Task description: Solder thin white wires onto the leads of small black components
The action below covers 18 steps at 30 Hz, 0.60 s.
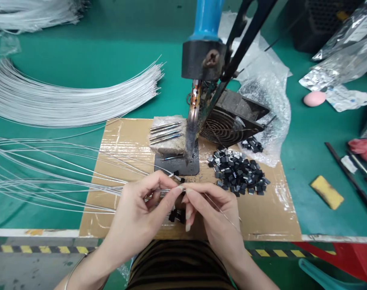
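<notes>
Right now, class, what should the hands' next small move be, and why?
Probably ease the pinched fingertips toward the soldering iron: the left hand, with white wires running to it, and the right hand, a thin wire across it, meet near its tip.

No text, brand, number or sign legible: the bluish marks on the small white packet (348,98) at right are too small to read, and any print on the white label (362,29) of the silver bag (330,49) at upper right cannot be made out.
</notes>
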Each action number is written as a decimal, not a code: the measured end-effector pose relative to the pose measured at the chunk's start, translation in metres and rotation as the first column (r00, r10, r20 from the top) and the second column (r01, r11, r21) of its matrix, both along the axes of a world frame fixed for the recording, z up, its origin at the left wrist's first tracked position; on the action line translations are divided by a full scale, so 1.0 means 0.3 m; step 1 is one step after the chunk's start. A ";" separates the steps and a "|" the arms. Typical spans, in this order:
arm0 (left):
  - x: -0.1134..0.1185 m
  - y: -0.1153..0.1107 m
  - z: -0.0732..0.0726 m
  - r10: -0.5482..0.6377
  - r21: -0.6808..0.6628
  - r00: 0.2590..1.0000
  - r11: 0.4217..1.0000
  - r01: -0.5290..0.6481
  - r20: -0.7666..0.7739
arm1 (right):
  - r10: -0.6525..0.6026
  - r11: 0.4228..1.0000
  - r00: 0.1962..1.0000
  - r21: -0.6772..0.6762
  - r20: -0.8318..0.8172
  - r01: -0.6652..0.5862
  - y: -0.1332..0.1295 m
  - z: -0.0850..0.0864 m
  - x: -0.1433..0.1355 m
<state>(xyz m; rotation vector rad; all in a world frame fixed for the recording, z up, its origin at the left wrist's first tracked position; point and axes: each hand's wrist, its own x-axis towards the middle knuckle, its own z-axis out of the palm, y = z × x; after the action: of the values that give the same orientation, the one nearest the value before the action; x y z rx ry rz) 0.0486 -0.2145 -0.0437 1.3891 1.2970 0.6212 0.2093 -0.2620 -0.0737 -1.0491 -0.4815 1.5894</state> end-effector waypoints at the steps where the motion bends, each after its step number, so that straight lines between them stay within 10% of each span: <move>1: 0.001 -0.002 -0.002 0.004 0.010 1.000 1.000 -0.004 0.004 | -0.002 1.000 1.000 -0.002 -0.017 0.002 0.000 -0.003 -0.001; 18: 0.008 0.000 0.005 -0.015 0.034 1.000 0.999 0.014 0.020 | 0.012 0.996 0.976 -0.085 -0.218 -0.032 0.026 -0.001 0.010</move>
<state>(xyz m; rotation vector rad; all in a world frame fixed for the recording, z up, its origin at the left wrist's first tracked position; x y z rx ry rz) 0.0509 -0.2145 -0.0420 1.4154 1.2642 0.6487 0.2122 -0.2542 -0.0740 -0.9235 -0.2773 1.7350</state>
